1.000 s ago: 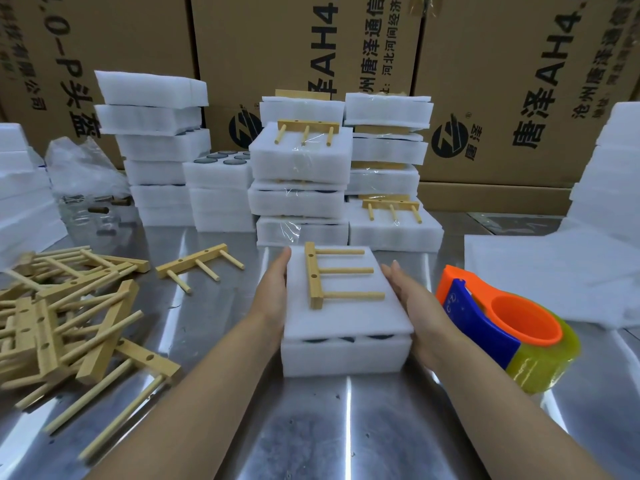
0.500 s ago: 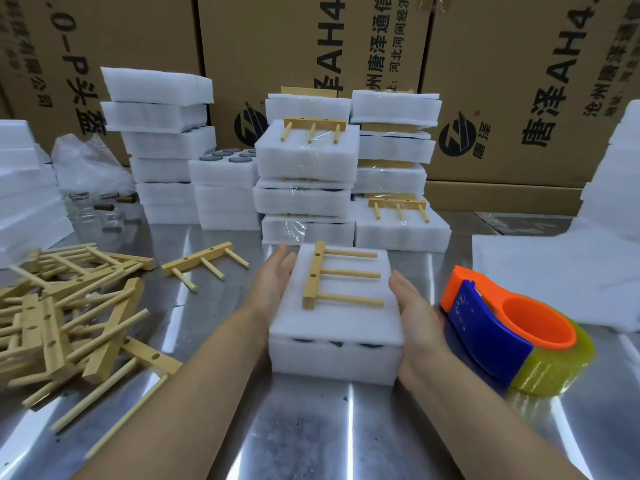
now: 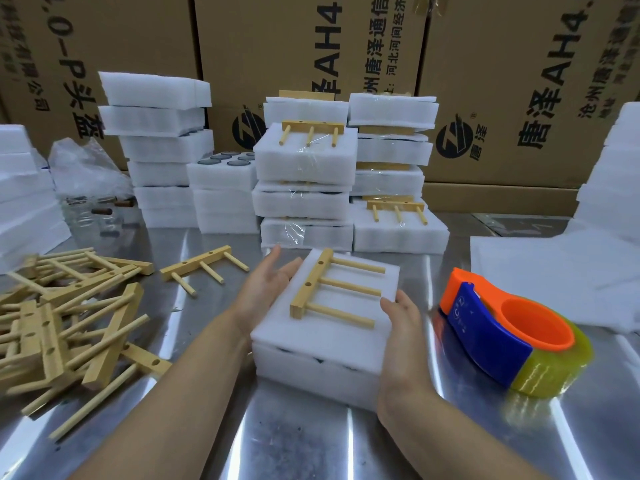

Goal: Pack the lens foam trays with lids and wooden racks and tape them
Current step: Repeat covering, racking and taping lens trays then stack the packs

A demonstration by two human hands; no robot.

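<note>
Shiny steel table is reflecting light in long streaks across the lower frame. At its centre a white foam tray is lying, soft and slightly grainy, with a thinner foam lid covering it; dark shapes are showing in the narrow gap between them. A pale wooden rack, a flat drilled bar with three round pegs, is resting on the lid. The left hand is pressing its flat palm against the tray's left side, fingers straight. The right hand is pressing the right side in the same way, not curling around anything. Just beside it a tape dispenser of glossy orange and blue plastic is standing, with a yellowish tape roll.

Compared with one second ago, the tray is now lying skewed, its far end pointing to the upper right, and the left hand is sitting further along its side.

At the left a pile of racks is lying tangled, and one single rack is lying apart. Behind, stacks of packed trays are standing, some wrapped in clear tape. Thin foam sheets are lying at the right. Brown cardboard boxes with black print are filling the background.
</note>
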